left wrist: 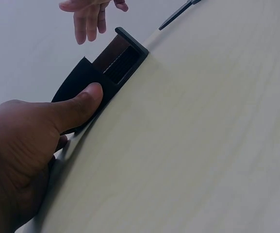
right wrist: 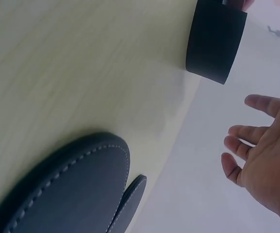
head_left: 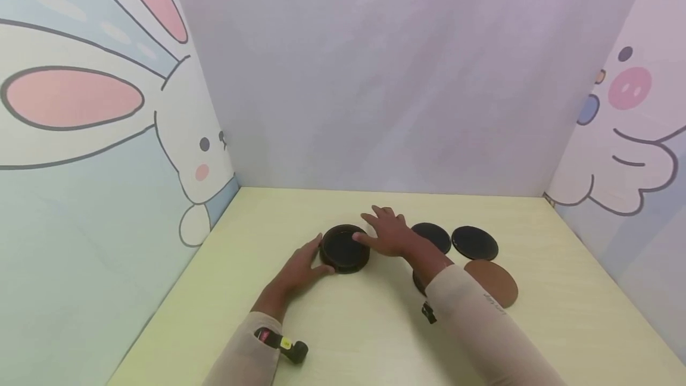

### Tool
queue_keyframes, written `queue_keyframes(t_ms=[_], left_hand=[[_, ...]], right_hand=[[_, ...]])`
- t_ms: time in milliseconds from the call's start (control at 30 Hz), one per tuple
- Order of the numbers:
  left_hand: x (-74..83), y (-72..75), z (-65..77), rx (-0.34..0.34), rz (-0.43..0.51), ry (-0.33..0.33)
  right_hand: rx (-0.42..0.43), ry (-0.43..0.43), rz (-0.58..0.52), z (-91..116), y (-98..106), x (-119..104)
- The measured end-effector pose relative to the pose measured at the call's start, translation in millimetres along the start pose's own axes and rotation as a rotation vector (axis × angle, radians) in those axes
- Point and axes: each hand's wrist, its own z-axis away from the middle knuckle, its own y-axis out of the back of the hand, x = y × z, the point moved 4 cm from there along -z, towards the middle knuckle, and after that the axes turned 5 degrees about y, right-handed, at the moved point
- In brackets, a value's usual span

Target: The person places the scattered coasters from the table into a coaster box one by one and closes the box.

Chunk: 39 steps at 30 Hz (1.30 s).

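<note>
The round black coaster holder (head_left: 344, 249) is standing on the table (head_left: 332, 338) between the hands, the left hand (head_left: 302, 271) is gripping its left side, and the right hand (head_left: 391, 233), fingers spread and holding nothing, is hovering near its right rim.

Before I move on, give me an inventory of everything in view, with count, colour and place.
Round holder: one, black, centre of the head view.
Black discs: two plain to see, right of the holder; a dark edge below them may be a third.
Brown disc: one, brown, below the black pair.
Table: one, pale yellow, beneath these.
Backdrop: one, pale grey, behind the table.
Left wall: one, pale blue, with a white rabbit.
Right wall: one, pale, with a white cartoon animal.
Wrist devices: two, black, one per wrist.
Sleeves: two, beige, both forearms.
Left hand: one, gripping the holder's left side.
Right hand: one, beside the holder, fingers spread.
</note>
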Motion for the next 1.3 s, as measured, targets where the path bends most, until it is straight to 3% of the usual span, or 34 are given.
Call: queue_keyframes(t_ms=[433,633,900,1300], left_hand=[[0.2,0.9,0.6,-0.005,0.01,0.005],[-0.1,0.7,0.4,-0.006,0.006,0.013],[-0.6,-1.0,0.7,-0.008,0.009,0.006],[-0.7,-0.7,1.8,-0.005,0.017,0.011]], right_hand=[[0.025,-0.282,0.074,15,9,37],[0.003,-0.344,0.109,26,13,46],[-0.042,-0.424,0.068,34,11,66],[-0.114,-0.442,0.062,38,16,85]])
